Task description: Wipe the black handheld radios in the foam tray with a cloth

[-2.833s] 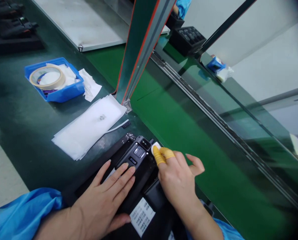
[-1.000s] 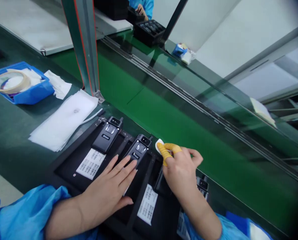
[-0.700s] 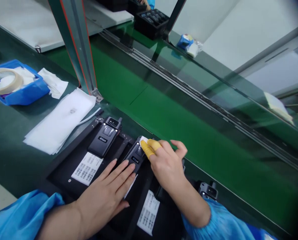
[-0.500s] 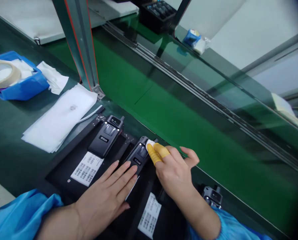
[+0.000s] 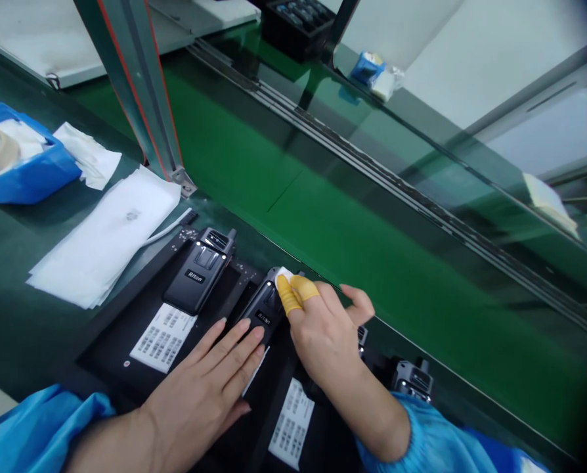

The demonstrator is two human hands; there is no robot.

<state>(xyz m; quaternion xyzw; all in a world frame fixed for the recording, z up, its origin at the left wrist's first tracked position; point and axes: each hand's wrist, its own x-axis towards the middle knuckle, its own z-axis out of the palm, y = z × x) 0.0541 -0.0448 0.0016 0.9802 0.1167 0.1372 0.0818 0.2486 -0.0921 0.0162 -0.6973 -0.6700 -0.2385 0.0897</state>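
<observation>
My left hand (image 5: 209, 381) lies flat with its fingers stretched out, fingertips on the lower part of a black walkie-talkie (image 5: 257, 307) marked "Riton". At the top of that walkie-talkie, my right hand (image 5: 326, 335) presses a small piece of white cloth (image 5: 282, 272) under two fingers wearing yellow finger cots. Much of the cloth is hidden by those fingers. To the left, another walkie-talkie (image 5: 195, 276) lies back up in the black tray (image 5: 104, 328), above a barcode label sheet (image 5: 163, 337). A second label sheet (image 5: 292, 420) shows between my forearms.
White sheets or sleeves (image 5: 107, 240) are stacked on the left beside a blue bin (image 5: 52, 172) holding tape and white cloths. A metal post (image 5: 140, 85) rises behind them. Beyond the tray runs a green surface (image 5: 283, 197). Another walkie-talkie (image 5: 412, 380) sits by my right sleeve.
The whole view has shifted, so most things appear slightly farther left. My right hand stays at the walkie-talkie's top with the cloth, and my left hand remains flat on its lower part.
</observation>
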